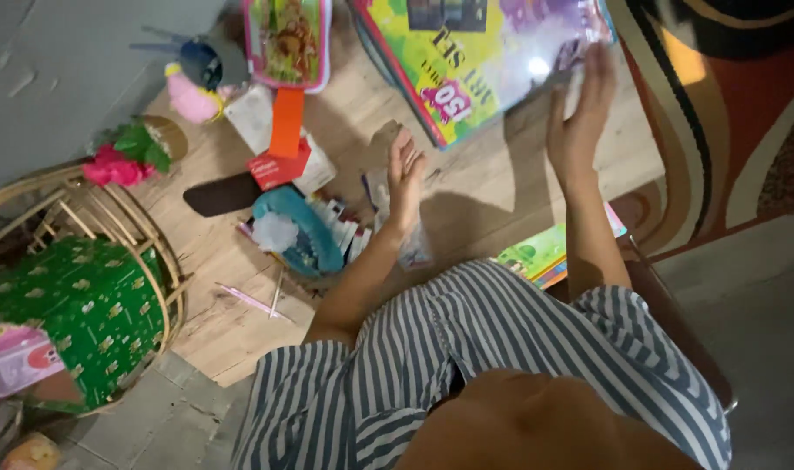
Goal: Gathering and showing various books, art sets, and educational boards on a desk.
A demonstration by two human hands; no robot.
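Note:
My left hand [405,174] hovers with its fingers spread over a small brown card piece [385,137] and a clear plastic packet [412,250] on the wooden surface [492,183]; it holds nothing. My right hand [578,111] is flat and open, its fingertips at the lower edge of a large colourful flat box [466,52] that lies at the top of the view. My striped shorts fill the bottom of the frame.
To the left of my left hand lie a teal object [297,231], a red small box [278,165], an orange strip [285,122] and a pink-rimmed case [288,39]. A wicker chair with a green cushion [83,296] stands far left. A patterned rug [719,113] lies right, and a colourful book [540,252] sits under my right arm.

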